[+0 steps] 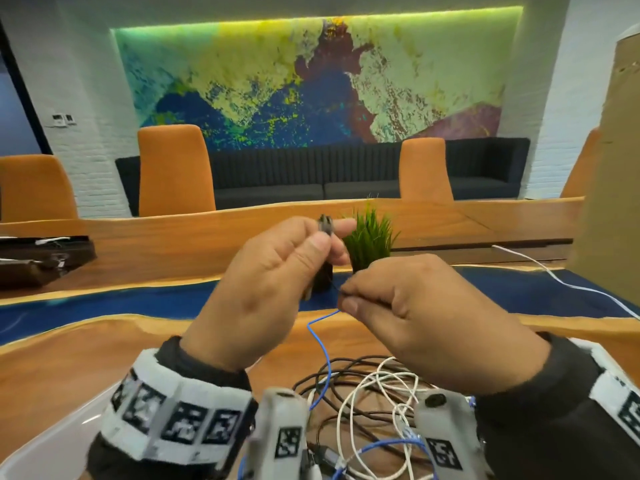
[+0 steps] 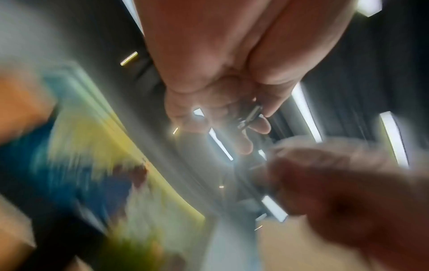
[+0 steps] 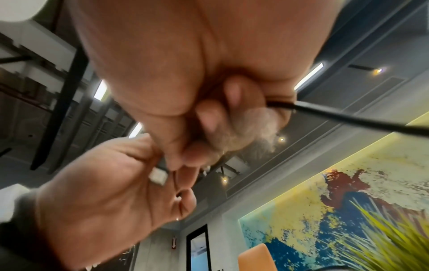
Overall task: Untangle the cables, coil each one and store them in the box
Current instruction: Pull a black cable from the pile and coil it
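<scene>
My left hand (image 1: 329, 233) is raised above the table and pinches a black cable's plug (image 1: 325, 225) between thumb and forefinger; the left wrist view shows the plug (image 2: 252, 115) at the fingertips. My right hand (image 1: 346, 299), just right of and below it, pinches the thin black cable (image 1: 335, 287) with curled fingers. In the right wrist view the black cable (image 3: 348, 119) runs out of that fist. A blue cable (image 1: 323, 355) drops from under the right hand into a tangle of black, white and blue cables (image 1: 367, 393) on the wooden table (image 1: 86, 358).
A tall cardboard box (image 1: 616, 168) stands at the right edge. One white cable (image 1: 554, 275) trails from it across the table. A small potted grass plant (image 1: 372, 237) sits just behind my hands. A dark bag (image 1: 41, 258) lies at far left, orange chairs (image 1: 173, 168) beyond.
</scene>
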Available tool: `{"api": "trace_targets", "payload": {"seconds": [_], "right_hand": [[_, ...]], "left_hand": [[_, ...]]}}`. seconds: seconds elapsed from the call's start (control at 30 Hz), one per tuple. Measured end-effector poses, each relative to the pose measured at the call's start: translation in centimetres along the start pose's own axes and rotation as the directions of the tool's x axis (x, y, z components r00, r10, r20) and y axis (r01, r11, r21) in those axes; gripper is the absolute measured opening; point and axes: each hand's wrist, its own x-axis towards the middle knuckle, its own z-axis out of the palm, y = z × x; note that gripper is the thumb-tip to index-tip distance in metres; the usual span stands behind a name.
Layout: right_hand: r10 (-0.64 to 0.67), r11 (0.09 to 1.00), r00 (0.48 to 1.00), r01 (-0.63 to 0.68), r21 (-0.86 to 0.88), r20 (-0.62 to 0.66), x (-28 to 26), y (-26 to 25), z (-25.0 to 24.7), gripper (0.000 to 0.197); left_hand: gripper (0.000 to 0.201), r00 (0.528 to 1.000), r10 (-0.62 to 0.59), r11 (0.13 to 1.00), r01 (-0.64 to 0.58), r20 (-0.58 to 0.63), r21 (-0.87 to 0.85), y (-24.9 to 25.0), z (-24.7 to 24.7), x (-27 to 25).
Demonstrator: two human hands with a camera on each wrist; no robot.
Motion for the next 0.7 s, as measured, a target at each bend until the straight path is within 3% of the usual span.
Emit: {"api": "trace_targets", "payload": {"seconds": [0.03, 0.1, 0.2, 0.3, 0.4, 0.5, 0.6, 0.7], "right_hand": [[-0.04, 0.999, 0.999, 0.04, -0.008, -0.016, 0.0, -0.2, -0.3, 0.022], [-0.059, 0.998, 0.992, 0.062, 0.026, -0.111, -0.1, -0.1, -0.9, 0.02], [-0.027, 0.994, 0.955, 0.058, 0.094, -0.296, 0.0, 0.6, -1.3, 0.014], [0.076, 0.989, 0.902, -0.013, 0.149, -0.426, 0.3, 1.6, -0.6, 0.014], [0.126, 0.963, 0.942, -0.041, 0.265, -0.312, 0.6, 2.0, 0.4, 0.018], [0.158, 0.877, 0.975, -0.066, 0.476, -0.156, 0.6, 1.9, 0.4, 0.021], [0.16, 0.781, 0.981, -0.06, 0.621, -0.106, 0.5, 1.7, 0.3, 0.02], [0.194, 0.826, 0.965, -0.062, 0.56, -0.178, 0.6, 2.0, 0.3, 0.014]], "left_hand": [[0.027, 0.998, 0.029, 0.981, -0.039, 0.052, 0.19, -0.3, 0.0, -0.1], [0.028, 0.992, 0.006, 0.965, -0.039, 0.126, 0.261, -0.9, 0.3, -0.2], [0.029, 0.976, -0.107, 0.994, 0.112, 0.187, -0.018, -0.7, 0.9, -0.4], [0.028, 0.958, -0.195, 0.922, 0.252, 0.209, -0.295, -0.6, 1.0, -0.6], [0.028, 0.952, -0.218, 0.815, 0.298, 0.213, -0.497, -0.7, 1.0, -0.4], [0.028, 0.954, -0.239, 0.755, 0.3, 0.181, -0.583, -1.1, 1.1, -0.1], [0.027, 0.955, -0.238, 0.763, 0.298, 0.179, -0.574, -1.3, 1.5, -0.2], [0.027, 0.952, -0.277, 0.831, 0.304, 0.128, -0.465, -1.0, 2.0, -0.3]]}}
